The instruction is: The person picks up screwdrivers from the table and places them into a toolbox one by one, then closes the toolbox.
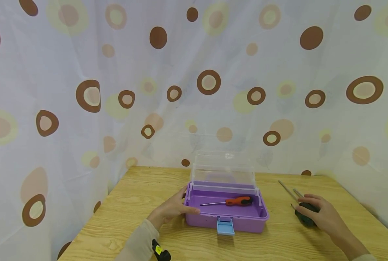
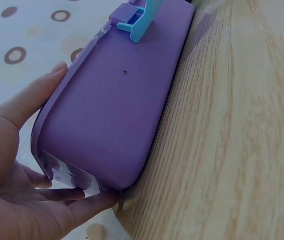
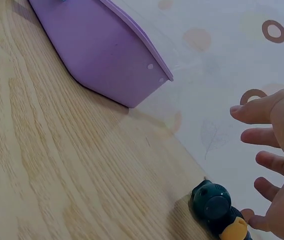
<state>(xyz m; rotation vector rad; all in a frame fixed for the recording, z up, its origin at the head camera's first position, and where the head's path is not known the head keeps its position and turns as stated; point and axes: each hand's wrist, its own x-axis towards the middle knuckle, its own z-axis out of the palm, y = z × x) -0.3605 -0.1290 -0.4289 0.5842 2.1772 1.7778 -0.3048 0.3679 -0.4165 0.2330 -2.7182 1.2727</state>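
Note:
A purple plastic toolbox [image 1: 246,225] with a raised clear lid [image 1: 223,175] stands on the table, its light blue latch [image 1: 225,227] hanging down in front. Inside lies a screwdriver [image 1: 239,201] with a red and black handle. My left hand [image 1: 172,208] grips the box's left front corner, thumb at the front rim and fingers along the side wall. To the right of the box, my right hand [image 1: 325,215] is over dark green screwdriver handles [image 1: 306,214]. In the right wrist view its fingers are spread beside a green handle [image 3: 212,200] with a yellow-orange part.
Several metal shafts [image 1: 287,190] point away from the right hand on the wooden table [image 1: 128,224]. A white curtain with brown and yellow circles [image 1: 180,65] hangs behind the table and along both sides. A black strap [image 1: 161,251] is on the left wrist.

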